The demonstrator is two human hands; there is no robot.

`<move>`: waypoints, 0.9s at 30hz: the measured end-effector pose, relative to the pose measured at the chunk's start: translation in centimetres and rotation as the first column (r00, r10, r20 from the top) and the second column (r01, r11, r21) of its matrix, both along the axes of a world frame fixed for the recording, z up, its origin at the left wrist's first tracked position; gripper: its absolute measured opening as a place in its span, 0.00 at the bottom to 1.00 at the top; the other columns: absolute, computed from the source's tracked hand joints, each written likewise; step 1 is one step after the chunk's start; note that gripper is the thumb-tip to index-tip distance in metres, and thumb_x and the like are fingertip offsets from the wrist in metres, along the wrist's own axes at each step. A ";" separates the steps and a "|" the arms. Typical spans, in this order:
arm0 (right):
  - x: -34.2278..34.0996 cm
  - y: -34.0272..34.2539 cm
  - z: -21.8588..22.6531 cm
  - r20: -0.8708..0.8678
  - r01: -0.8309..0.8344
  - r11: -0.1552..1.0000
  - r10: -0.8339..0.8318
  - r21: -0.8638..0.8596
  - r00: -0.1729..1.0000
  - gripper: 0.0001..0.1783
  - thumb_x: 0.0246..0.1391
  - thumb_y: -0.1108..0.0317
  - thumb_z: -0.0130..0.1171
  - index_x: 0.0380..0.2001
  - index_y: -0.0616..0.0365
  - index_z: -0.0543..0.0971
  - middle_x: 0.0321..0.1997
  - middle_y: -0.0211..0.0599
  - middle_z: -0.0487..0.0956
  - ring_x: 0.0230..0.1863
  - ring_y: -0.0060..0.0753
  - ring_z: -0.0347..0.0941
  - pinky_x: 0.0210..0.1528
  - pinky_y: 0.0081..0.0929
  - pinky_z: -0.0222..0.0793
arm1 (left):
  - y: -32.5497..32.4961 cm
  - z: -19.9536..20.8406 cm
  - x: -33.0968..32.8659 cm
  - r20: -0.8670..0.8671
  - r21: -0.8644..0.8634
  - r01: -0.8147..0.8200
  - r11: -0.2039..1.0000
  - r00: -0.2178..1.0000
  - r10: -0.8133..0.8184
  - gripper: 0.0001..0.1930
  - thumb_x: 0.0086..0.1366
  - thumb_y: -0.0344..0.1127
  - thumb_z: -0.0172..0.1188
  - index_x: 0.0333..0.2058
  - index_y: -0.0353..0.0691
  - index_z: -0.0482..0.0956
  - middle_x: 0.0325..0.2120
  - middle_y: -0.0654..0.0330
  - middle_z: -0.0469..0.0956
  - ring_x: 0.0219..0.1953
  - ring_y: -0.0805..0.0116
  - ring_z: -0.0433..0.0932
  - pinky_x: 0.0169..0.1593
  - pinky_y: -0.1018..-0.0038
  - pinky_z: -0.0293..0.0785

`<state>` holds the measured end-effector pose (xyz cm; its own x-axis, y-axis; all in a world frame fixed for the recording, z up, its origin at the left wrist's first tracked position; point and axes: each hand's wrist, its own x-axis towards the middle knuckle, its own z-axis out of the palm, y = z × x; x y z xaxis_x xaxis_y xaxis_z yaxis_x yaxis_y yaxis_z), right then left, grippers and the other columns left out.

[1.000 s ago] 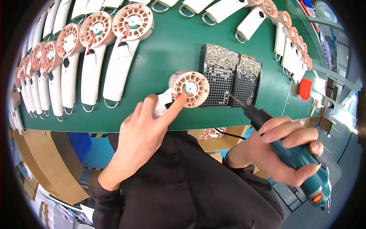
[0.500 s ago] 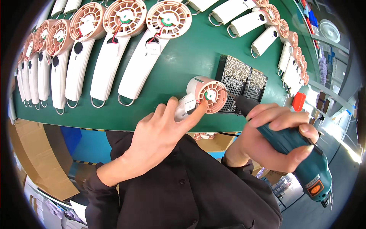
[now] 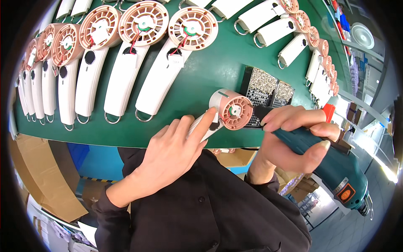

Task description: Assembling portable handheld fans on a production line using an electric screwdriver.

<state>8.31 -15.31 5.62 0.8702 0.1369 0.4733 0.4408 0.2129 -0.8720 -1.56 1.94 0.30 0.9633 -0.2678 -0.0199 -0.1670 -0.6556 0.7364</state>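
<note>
A handheld fan [image 3: 226, 101] with a pink slotted round head and white handle lies at the front edge of the table, its head facing right. My left hand [image 3: 173, 145] is closed over the handle, with the index finger stretched up beside the head. My right hand [image 3: 294, 136] grips a teal electric screwdriver [image 3: 336, 172], held slantwise with its dark nose at the right rim of the fan head. The bit's contact point is too small to make out. Just behind the nose sit two black screw trays [image 3: 257, 94] filled with small silvery screws.
Several similar fans [image 3: 161, 80] with exposed red wires stand in a row along the left and back of the green table [image 3: 197, 77]. More fans [image 3: 294, 49] line the right side. A red box [image 3: 328, 111] is at the right edge; cardboard [image 3: 44, 172] lies below left.
The screwdriver's nose has come closer against the fan head's right rim. My left index finger has drawn back from the fan's face toward the handle. The view has shifted slightly.
</note>
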 end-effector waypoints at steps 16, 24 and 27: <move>-2.2 -4.5 3.3 0.347 0.335 0.927 -0.374 0.170 0.860 0.23 0.63 0.48 0.44 0.40 0.60 0.59 0.22 0.43 0.68 0.12 0.39 0.68 0.14 0.34 0.72 | -0.8 1.3 -0.9 -0.040 -0.070 -0.240 0.968 0.970 0.238 0.22 0.55 0.34 0.67 0.43 0.32 0.65 0.28 0.49 0.76 0.28 0.49 0.78 0.29 0.62 0.73; -0.8 -15.4 -1.4 0.202 0.901 0.431 -0.880 -0.045 0.430 0.09 0.58 0.70 0.52 0.31 0.62 0.64 0.16 0.36 0.66 0.12 0.27 0.63 0.16 0.26 0.65 | -6.1 5.3 6.8 0.061 -0.268 -0.111 0.957 0.989 0.131 0.32 0.55 0.32 0.63 0.56 0.34 0.59 0.39 0.44 0.74 0.40 0.46 0.77 0.41 0.59 0.74; -1.4 -17.4 -3.3 0.028 0.908 0.420 -0.907 0.015 0.419 0.09 0.61 0.69 0.51 0.31 0.62 0.64 0.17 0.35 0.66 0.13 0.25 0.62 0.18 0.24 0.64 | -10.6 5.5 11.8 0.108 -0.358 0.074 0.931 0.993 -0.038 0.35 0.59 0.32 0.57 0.63 0.39 0.51 0.42 0.39 0.73 0.44 0.43 0.75 0.46 0.56 0.71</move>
